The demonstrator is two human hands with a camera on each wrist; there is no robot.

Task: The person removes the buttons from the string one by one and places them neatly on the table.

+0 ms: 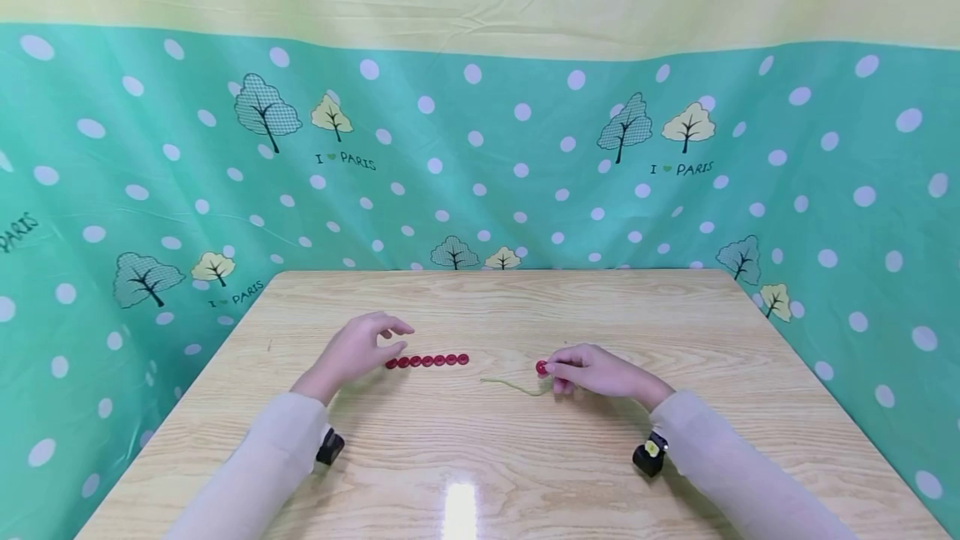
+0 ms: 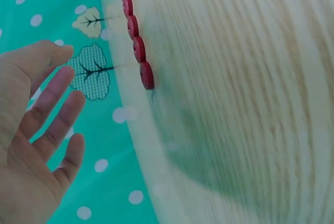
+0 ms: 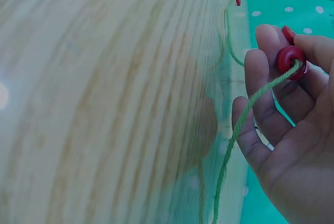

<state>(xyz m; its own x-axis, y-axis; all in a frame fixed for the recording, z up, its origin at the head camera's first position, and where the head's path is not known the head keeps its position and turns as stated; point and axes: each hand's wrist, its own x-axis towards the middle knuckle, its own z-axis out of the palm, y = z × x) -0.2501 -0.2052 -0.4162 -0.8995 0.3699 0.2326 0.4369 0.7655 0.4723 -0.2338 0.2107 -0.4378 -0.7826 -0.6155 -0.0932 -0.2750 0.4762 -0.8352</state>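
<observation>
Several red buttons [image 1: 427, 361] lie in a row on the table, left of the middle. Over the left end of that row hovers my left hand [image 1: 367, 346], its fingers loosely bent and nothing in them; the left wrist view shows it apart from the buttons. Right of the row, my right hand [image 1: 592, 371] pinches a red button [image 3: 288, 34] between thumb and finger. Just below it in the right wrist view, a second red button [image 3: 291, 61] has a green string [image 3: 245, 112] through it. One end of the string trails leftward over the table.
Both hands work above a light wooden table [image 1: 480, 440]. A green and yellow cloth [image 1: 495, 140] with dots and trees hangs behind and on both sides. Small black devices sit at the wrists. Light glares on the near tabletop.
</observation>
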